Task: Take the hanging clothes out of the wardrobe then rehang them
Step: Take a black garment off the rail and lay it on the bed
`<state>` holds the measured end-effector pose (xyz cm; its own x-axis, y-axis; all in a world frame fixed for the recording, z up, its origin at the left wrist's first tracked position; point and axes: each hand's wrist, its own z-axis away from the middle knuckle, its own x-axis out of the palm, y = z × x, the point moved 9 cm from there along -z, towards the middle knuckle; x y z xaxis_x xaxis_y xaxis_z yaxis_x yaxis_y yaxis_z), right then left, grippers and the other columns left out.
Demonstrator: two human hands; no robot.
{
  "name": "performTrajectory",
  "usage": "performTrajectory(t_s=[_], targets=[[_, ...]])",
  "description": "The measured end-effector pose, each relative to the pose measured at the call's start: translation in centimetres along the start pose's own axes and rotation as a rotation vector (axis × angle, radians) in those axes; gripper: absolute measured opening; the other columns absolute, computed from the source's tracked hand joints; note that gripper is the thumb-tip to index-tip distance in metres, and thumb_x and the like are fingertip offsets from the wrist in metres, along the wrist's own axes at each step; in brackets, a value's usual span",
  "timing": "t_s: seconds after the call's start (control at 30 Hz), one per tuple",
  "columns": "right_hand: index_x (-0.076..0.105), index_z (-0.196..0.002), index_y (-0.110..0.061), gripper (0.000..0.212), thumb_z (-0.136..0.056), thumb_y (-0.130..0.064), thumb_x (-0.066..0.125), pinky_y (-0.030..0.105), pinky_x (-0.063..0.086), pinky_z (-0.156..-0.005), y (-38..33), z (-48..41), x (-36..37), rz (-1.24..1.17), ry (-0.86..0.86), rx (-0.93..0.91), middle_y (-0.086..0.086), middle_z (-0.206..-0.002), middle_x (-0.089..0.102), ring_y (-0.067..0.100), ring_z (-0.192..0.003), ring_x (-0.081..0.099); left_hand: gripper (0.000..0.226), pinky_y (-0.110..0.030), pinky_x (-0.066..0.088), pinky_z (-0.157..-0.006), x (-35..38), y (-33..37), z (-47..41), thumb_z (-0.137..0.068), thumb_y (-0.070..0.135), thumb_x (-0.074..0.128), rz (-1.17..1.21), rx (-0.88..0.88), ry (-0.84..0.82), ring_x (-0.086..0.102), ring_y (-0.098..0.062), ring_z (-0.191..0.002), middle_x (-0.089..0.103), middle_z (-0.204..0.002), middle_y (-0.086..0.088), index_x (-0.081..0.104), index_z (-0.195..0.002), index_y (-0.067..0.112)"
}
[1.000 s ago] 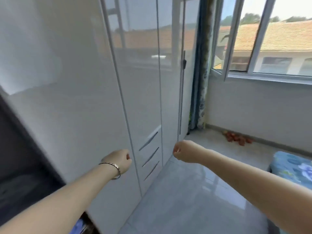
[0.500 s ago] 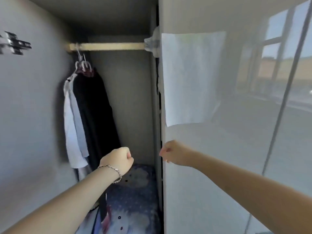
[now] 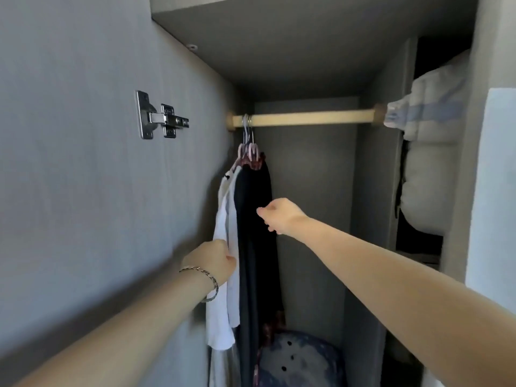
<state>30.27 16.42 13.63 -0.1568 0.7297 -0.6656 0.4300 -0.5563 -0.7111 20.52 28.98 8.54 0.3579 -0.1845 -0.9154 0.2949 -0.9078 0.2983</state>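
A half second ago both hands hung loosely fisted at the wardrobe mouth; now they have reached in to the clothes, so the taking-out step looks to be just starting, with nothing yet off the rail. On the left wall sits a metal hinge (image 3: 160, 121). The left hand (image 3: 210, 261), wearing a bracelet (image 3: 205, 277), has its grip pressed together against the edge of the white shirt (image 3: 223, 289), seemingly pinching the cloth, though the fingertips are hidden. Beside the shirt hangs the black garment (image 3: 254, 219), the two touching. Both hang at the far left end of the wooden rail (image 3: 304, 118), their long axis straight down, hangers (image 3: 248, 155) bunched at the top with hooks over the rail. The right hand (image 3: 279, 215) is at the black garment's right edge, fingers curled in; whether it pinches cloth I cannot tell. Below lies a dotted bundle (image 3: 298, 358); at right, a pale pillow (image 3: 430, 169) fills the next bay.
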Motion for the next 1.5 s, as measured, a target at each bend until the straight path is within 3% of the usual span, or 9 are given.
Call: performTrajectory(t_s=[0.23, 0.4, 0.6, 0.87, 1.0, 1.17, 1.27, 1.37, 1.5], targets=[[0.037, -0.136, -0.004, 0.049, -0.096, -0.029, 0.045, 0.037, 0.037, -0.105, -6.5, -9.8, 1.1, -0.23, 0.171, 0.06, 0.021, -0.139, 0.041, 0.034, -0.125, 0.045, 0.017, -0.028, 0.047, -0.074, -1.1, -0.9, -4.2, -0.092, 0.021, 0.036, 0.031, 0.025, 0.033, 0.061, -0.027, -0.089, 0.067, -0.099, -0.004, 0.043, -0.077, 0.021], [0.048, -0.126, -0.011, 0.036, -0.093, 0.001, 0.039, 0.022, 0.051, -0.057, -4.8, -11.4, 1.5, -0.446, 0.064, 0.099, 0.01, -0.1, 0.054, 0.02, -0.08, 0.053, 0.021, -0.031, 0.049, -0.075, -0.5, -1.4, -5.2, -0.095, 0.023, 0.035, 0.081, 0.022, 0.022, 0.058, -0.024, -0.081, 0.066, -0.098, -0.005, 0.054, -0.1, 0.015], [0.042, -0.136, -0.016, 0.048, -0.092, -0.03, 0.054, 0.029, 0.038, -0.095, -5.2, -11.6, 2.1, -0.615, -0.015, 0.193, 0.002, -0.136, 0.044, 0.022, -0.128, 0.04, 0.017, -0.031, 0.053, -0.076, -0.1, -1.2, -5.7, -0.095, 0.023, 0.035, 0.101, 0.034, -0.001, 0.055, -0.018, -0.074, 0.054, -0.077, 0.003, 0.048, -0.085, 0.019], [0.044, -0.136, -0.016, 0.047, -0.091, -0.023, 0.057, 0.025, 0.041, -0.062, -4.5, -11.1, 0.5, -0.691, 0.134, 0.186, 0.006, -0.118, 0.056, 0.022, -0.102, 0.052, 0.013, -0.03, 0.051, -0.075, -0.1, -1.4, -5.1, -0.094, 0.024, 0.036, 0.096, 0.047, 0.001, 0.052, -0.017, -0.074, 0.052, -0.079, 0.004, 0.048, -0.091, 0.02], [0.059, -0.11, -0.011, 0.018, -0.092, -0.011, 0.056, 0.027, 0.04, -0.064, -3.5, -9.4, -3.6, -0.611, 0.206, 0.133, 0.011, -0.111, 0.056, 0.022, -0.096, 0.049, 0.015, -0.026, 0.044, -0.068, -0.4, -1.2, -4.6, -0.092, 0.023, 0.037, 0.088, 0.055, 0.032, 0.052, -0.018, -0.075, 0.054, -0.081, 0.004, 0.051, -0.093, 0.019], [0.056, -0.124, -0.002, 0.033, -0.091, -0.005, 0.056, 0.033, 0.045, -0.094, -2.6, -4.8, -6.6, -0.357, 0.183, 0.117, 0.013, -0.124, 0.059, 0.029, -0.114, 0.055, 0.019, -0.024, 0.04, -0.07, 0.1, 0.6, -3.0, -0.092, 0.025, 0.037, -0.04, 0.074, -0.007, 0.057, -0.021, -0.082, 0.055, -0.076, 0.006, 0.049, -0.078, 0.022], [0.056, -0.12, 0.001, 0.03, -0.091, 0.001, 0.05, 0.023, 0.044, -0.069, -0.7, -2.0, -7.3, -0.145, 0.156, 0.157, 0.014, -0.114, 0.059, 0.023, -0.097, 0.054, 0.021, -0.025, 0.041, -0.073, 1.8, 2.9, -2.0, -0.093, 0.027, 0.039, -0.14, 0.143, -0.133, 0.058, -0.022, -0.09, 0.058, -0.087, 0.002, 0.056, -0.097, 0.015], [0.052, -0.087, -0.007, 0.011, -0.092, 0.0, 0.045, 0.022, 0.034, -0.053, 2.2, 1.5, -8.6, 0.027, 0.214, 0.252, 0.003, -0.075, 0.046, 0.019, -0.08, 0.045, 0.026, -0.026, 0.038, -0.062, 3.6, 5.0, -1.0, -0.094, 0.026, 0.041, -0.157, 0.218, -0.198, 0.049, -0.019, -0.074, 0.042, -0.064, 0.003, 0.04, -0.071, 0.014], [0.048, -0.082, -0.009, 0.011, -0.09, -0.001, 0.046, 0.02, 0.033, -0.053, 5.0, 7.5, -9.2, 0.097, 0.194, 0.318, 0.003, -0.072, 0.044, 0.021, -0.075, 0.046, 0.031, -0.023, 0.03, -0.051, 5.3, 6.8, 0.5, -0.091, 0.021, 0.042, -0.089, 0.258, -0.232, 0.04, -0.014, -0.056, 0.038, -0.062, 0.002, 0.031, -0.062, 0.017]])
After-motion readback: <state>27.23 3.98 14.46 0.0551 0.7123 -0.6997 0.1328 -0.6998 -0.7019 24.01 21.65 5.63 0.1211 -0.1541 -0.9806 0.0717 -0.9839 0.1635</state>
